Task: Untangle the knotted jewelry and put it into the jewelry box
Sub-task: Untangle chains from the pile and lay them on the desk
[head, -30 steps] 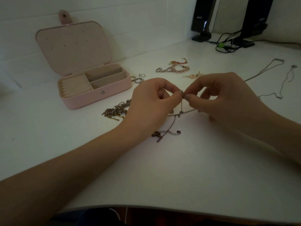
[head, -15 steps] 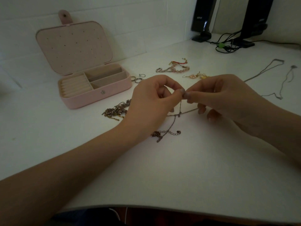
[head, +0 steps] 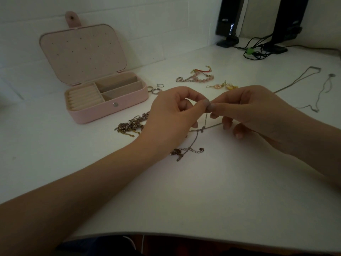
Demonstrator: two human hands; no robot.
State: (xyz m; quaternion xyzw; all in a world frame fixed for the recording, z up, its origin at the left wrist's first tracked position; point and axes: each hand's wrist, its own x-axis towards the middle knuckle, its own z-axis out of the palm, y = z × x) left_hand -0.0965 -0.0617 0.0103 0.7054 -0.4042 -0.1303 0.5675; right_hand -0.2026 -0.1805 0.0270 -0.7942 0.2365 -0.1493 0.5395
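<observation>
**Both hands pinching the knotted chain, mid-frame**

So here's the setup. The left hand (head: 173,115) and right hand (head: 252,109) meet fingertip to fingertip just above the centre of the frame, and both are pinching the same thin silver knotted chain necklace (head: 195,140). Thumb and forefinger are closed tight on it on each side; the right hand's other fingers hang loosely curled underneath. From the pinch, one strand drops straight down to a small knot, another strand runs off to the right under the right hand, and the rest trails down to the clasp end with a little extender chain lying on the white table (head: 212,196), just below the left hand.

The pink rectangular jewelry box (head: 108,108) sits open in the upper left of the frame, lid propped up against the wall, ring rolls on its left side and compartments on its right. As far as I can see, nothing is in it.

Other stuff scattered around:
- a tangled brownish pile of chains (head: 132,124) left of the left hand, in front of the box
- a few small silver rings (head: 155,89) just right of the box
- a pink beaded bracelet with red cord (head: 197,76) above the hands
- gold-pink dangly earrings (head: 222,86) beside it
- two more thin silver chains (head: 317,95) laid out on the right edge
- black speakers (head: 228,21) with cables in the upper right
</observation>
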